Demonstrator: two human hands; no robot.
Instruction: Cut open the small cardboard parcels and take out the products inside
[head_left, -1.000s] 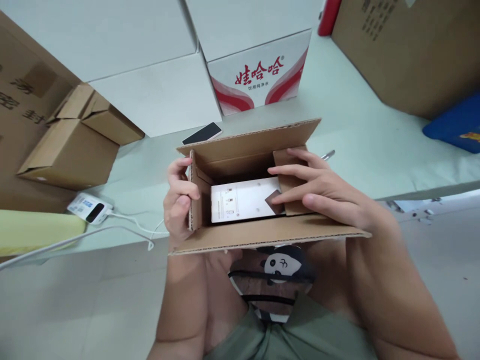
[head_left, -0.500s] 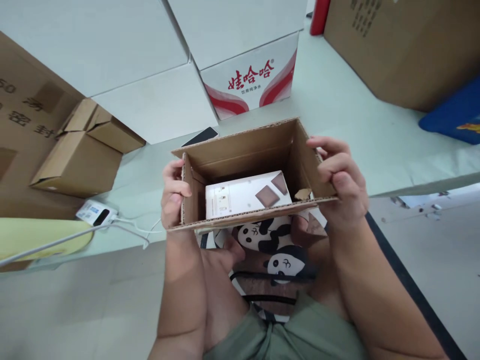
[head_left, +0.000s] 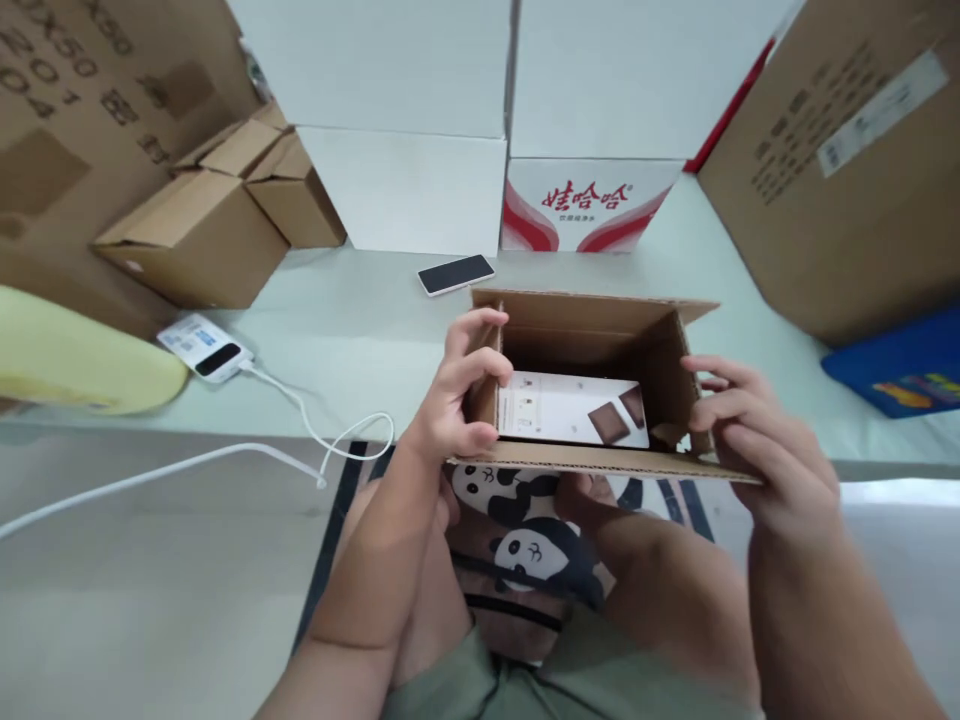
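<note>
An open cardboard box (head_left: pixel 592 458) is held at the near edge of the table, its opening facing me. Inside it lies a white box with brown squares (head_left: pixel 559 408), and a torn bit of cardboard shows at its right end. My left hand (head_left: pixel 465 385) grips the cardboard box's left wall, fingers over the rim and thumb near the lower corner. At the opposite side, my right hand (head_left: pixel 765 430) has its fingers bent over the right wall.
A phone (head_left: pixel 456 275) lies on the pale green table (head_left: pixel 352 330) behind the box. White cartons (head_left: pixel 420 190) stand at the back, brown boxes (head_left: pixel 202 235) at left. A white device (head_left: pixel 202 347) with a cable lies left; a blue item (head_left: pixel 900 370) is at right.
The view has turned, so the surroundings sit differently and the phone shows fully. The box appears further right and lower, still between both hands. My left hand's fingers are more spread along its wall.
</note>
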